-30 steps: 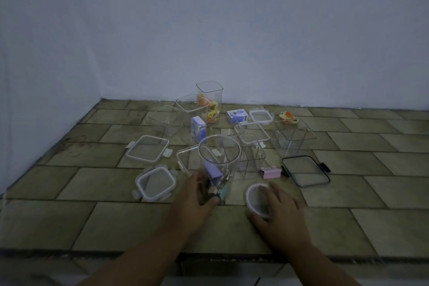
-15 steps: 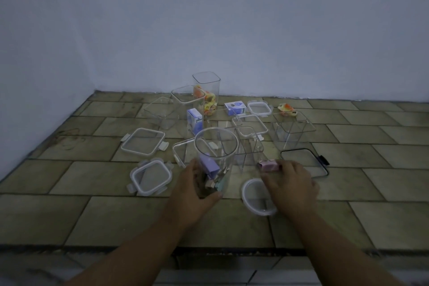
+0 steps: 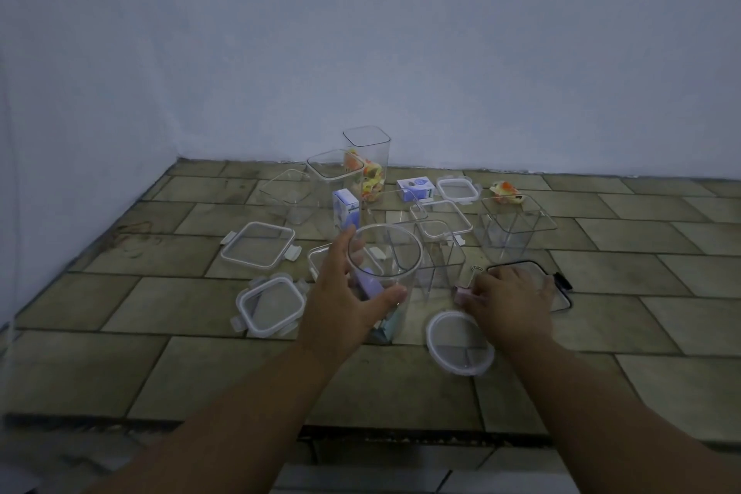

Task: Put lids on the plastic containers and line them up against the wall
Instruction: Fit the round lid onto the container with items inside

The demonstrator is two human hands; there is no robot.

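Tiled floor point(image 3: 120, 373), pale wall point(image 3: 361, 32) behind. L hand point(image 3: 341, 301) still wraps round jar point(image 3: 385, 253). R hand point(image 3: 513, 301) moved off lid point(image 3: 457, 349) to pink clip point(image 3: 462, 293), grip unclear.

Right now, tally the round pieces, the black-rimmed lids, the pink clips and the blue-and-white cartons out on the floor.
round container: 1
round lid: 1
black-rimmed lid: 1
pink clip: 1
blue-and-white cartons: 2
Total: 6

Black-rimmed lid point(image 3: 559, 295) half behind right hand point(image 3: 509, 297); pink item point(image 3: 464, 294), perhaps a clip, mostly beneath it.
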